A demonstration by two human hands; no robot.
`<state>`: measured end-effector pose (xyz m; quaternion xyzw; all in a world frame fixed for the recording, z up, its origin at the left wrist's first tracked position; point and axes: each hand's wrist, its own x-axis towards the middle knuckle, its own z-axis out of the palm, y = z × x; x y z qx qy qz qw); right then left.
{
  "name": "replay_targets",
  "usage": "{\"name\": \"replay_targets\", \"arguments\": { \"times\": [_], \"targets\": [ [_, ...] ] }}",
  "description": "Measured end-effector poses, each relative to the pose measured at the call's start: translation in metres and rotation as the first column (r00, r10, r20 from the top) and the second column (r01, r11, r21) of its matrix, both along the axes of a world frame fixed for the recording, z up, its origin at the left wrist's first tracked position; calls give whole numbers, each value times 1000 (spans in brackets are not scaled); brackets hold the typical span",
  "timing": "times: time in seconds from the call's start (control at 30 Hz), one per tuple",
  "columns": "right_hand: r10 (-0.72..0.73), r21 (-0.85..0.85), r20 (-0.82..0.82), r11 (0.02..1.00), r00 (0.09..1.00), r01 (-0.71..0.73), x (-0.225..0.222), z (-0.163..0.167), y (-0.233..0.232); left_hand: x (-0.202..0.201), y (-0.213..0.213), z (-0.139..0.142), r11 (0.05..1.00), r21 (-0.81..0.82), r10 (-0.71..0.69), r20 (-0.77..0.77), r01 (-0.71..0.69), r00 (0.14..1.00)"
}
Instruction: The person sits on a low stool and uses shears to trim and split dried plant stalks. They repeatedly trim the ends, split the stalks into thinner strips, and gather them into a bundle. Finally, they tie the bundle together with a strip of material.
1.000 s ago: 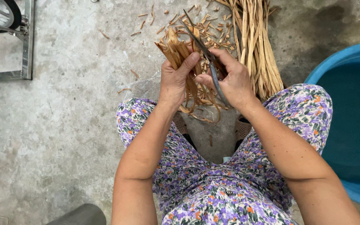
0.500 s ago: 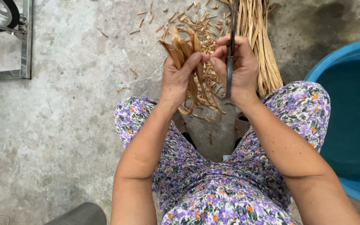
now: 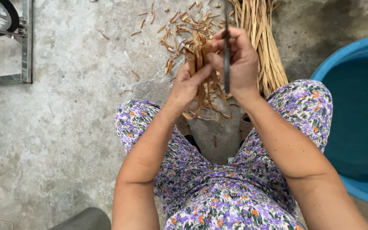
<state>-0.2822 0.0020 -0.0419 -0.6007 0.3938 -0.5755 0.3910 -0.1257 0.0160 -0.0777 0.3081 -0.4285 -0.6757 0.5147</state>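
— Above the knees, the left hand [image 3: 188,83] grips a bunch of dry strips [image 3: 201,64]; the right hand [image 3: 239,64], at three o'clock of it, clasps a dark blade [image 3: 226,55], now upright rather than slanted.

— Cutting?

— Seemingly between strokes. The blade's tip is cut off; the blue tub [image 3: 354,119] and strip bundle [image 3: 260,47] are partly cropped.

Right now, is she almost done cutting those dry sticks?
Some is done: short brown trimmed bits litter the grey concrete floor. Her left hand grips a small bunch of tan strips; her right hand holds a dark blade. The long straw-coloured bundle beside her looks uncut.
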Motion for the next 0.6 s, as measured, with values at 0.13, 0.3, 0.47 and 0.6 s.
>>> {"name": "replay_targets", "arguments": {
  "times": [0.13,0.3,0.47,0.6],
  "targets": [
    [97,83,156,990,983,-111,-10,-1,-2,2,0,6,982,186,41,-120,-18,992],
    [138,193,290,961,947,-199,-13,5,-2,5,-5,15,979,56,194,36,-196,980],
    [53,163,183,983,982,-83,-18,13,-1,16,-11,23,896,-267,416,225,-355,881],
    [52,53,128,997,990,-59,-14,10,5,5,1,22,935,-278,290,248,-219,924]
  ]
}}
